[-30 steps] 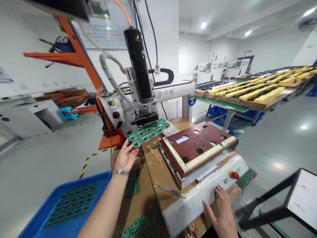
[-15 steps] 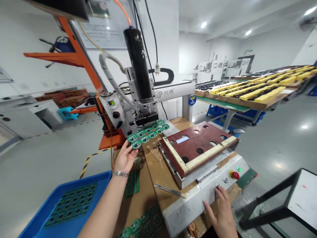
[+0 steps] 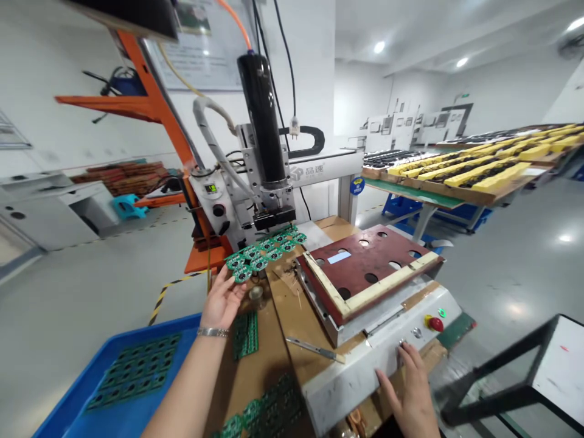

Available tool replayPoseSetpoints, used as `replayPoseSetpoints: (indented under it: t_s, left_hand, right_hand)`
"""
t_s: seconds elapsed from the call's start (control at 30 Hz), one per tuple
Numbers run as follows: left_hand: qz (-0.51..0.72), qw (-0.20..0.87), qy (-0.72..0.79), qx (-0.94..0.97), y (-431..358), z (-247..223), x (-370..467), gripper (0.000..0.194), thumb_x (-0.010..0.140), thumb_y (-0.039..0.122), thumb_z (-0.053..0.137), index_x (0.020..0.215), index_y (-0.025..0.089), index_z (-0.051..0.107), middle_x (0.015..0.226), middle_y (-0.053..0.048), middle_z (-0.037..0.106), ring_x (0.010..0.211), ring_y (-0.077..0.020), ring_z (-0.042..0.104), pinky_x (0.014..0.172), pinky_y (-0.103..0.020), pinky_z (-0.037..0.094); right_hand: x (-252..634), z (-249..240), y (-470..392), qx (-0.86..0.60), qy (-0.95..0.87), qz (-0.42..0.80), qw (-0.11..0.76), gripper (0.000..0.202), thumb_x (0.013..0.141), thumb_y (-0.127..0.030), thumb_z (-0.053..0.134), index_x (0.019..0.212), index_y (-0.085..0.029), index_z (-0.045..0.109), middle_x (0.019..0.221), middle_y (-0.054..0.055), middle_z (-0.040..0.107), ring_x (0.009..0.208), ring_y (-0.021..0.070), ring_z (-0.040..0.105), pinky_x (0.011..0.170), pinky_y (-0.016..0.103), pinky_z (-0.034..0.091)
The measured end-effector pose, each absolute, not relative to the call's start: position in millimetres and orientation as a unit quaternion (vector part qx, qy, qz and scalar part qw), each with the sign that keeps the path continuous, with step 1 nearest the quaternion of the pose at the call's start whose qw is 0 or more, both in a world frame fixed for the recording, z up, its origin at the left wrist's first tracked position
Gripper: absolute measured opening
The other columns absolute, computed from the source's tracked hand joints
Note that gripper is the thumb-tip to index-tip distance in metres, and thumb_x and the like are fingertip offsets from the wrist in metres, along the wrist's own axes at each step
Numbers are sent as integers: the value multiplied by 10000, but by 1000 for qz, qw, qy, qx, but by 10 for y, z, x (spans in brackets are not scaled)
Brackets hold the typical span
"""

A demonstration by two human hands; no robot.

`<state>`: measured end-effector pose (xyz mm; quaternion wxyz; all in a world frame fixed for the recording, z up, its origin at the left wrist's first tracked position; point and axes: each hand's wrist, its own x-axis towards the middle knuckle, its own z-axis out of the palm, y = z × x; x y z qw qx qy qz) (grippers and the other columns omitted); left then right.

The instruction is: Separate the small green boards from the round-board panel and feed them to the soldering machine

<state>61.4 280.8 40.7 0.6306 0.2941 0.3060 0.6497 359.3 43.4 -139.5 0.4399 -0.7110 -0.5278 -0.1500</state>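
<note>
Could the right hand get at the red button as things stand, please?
Probably yes: the red button sits uncovered on the panel the right hand touches, and nothing visible blocks the way.

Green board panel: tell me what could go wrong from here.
The left hand holds the green board panel by its near end, so the far end might sag. That end appears close to the black machine head and could snag. The right hand is beside a metal button, which might get pressed by accident.
</note>
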Motion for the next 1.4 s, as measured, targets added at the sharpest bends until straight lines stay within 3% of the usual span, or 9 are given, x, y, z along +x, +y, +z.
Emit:
replayPoseSetpoints:
  t_s: [0.4,1.4]
  left_hand:
    - [652,631,309,286,2769,471,627,364,721,-34,513,971,206,625,741,10,695,588,-116,647,516,-196,529]
    - [655,626,311,289,2798,471,629,367,731,-35,501,980,207,624,770,-15,709,610,-138,671,501,-196,534]
  right_hand:
    - [3598,-1379,426,-708,-527,-157,442,598,832,-524,479,1270,-130,377,1262,190,459,1223,345,420,976,559,394]
    - [3595,-1380,441,-704,-531,-166,442,629,826,-543,476,1266,-104,377,1222,201,484,1216,354,420,962,559,403]
